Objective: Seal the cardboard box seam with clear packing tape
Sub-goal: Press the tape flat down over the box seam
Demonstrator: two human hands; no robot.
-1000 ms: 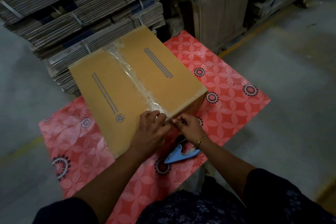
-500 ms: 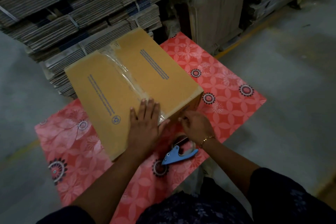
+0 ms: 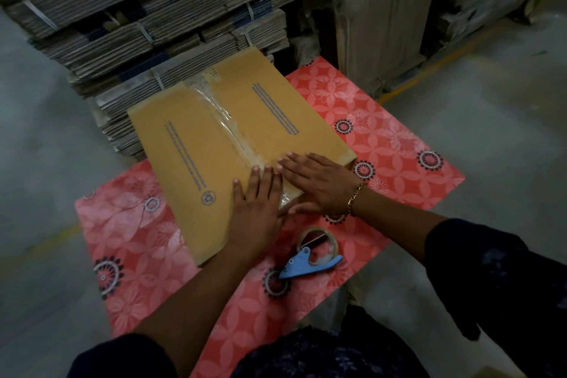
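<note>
**Cardboard box under both palms**

The cardboard box [image 3: 214, 144] sits on a red floral mat [image 3: 383, 144] spread on the floor, with clear packing tape [image 3: 228, 129] running along its centre seam. I see my left hand [image 3: 256, 202] spread flat on the near end of the tape, fingers extended, gripping nothing. My right hand [image 3: 319, 182] lies flat beside it, likewise splayed and empty. The blue tape dispenser [image 3: 310, 261] rests on the mat just in front of the box.
</note>
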